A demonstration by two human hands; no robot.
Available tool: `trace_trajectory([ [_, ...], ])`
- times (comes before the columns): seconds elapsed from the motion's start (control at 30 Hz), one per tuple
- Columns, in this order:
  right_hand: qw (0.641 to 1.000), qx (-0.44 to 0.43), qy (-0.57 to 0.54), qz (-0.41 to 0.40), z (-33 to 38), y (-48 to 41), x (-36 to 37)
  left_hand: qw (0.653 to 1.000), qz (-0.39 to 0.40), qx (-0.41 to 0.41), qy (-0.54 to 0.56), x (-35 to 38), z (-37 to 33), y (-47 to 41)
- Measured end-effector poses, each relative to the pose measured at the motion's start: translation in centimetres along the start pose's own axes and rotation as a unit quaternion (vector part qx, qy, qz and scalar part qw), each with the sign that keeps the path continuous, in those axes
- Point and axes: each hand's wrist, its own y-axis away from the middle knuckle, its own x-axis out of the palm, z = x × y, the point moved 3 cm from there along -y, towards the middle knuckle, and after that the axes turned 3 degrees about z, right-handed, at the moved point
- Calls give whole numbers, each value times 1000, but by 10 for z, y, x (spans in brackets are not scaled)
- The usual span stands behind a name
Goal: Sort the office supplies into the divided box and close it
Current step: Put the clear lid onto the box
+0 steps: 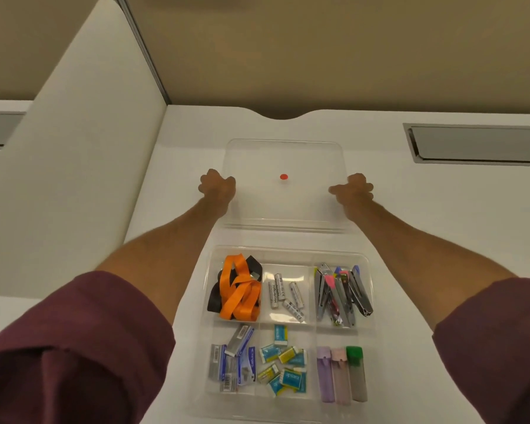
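A white table [410, 209] fills the view, with a shallow curved notch [283, 115] cut into its far edge. A grey recessed flap [478, 145] is set into the top at the far right. Two things lie on the table. A clear divided box [288, 255] sits near the front, open and with all six of its compartments filled. Just beyond the box lies its clear lid [288, 206], which has a small red dot [284, 177] near its middle. A white partition [74, 148] rises along the left side.
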Motion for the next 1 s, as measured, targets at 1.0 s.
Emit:
trace_trajectory([
  [1.0, 990, -18, -100, -98, -136, 211, -28, 994, -6, 107, 38, -78, 135, 173],
])
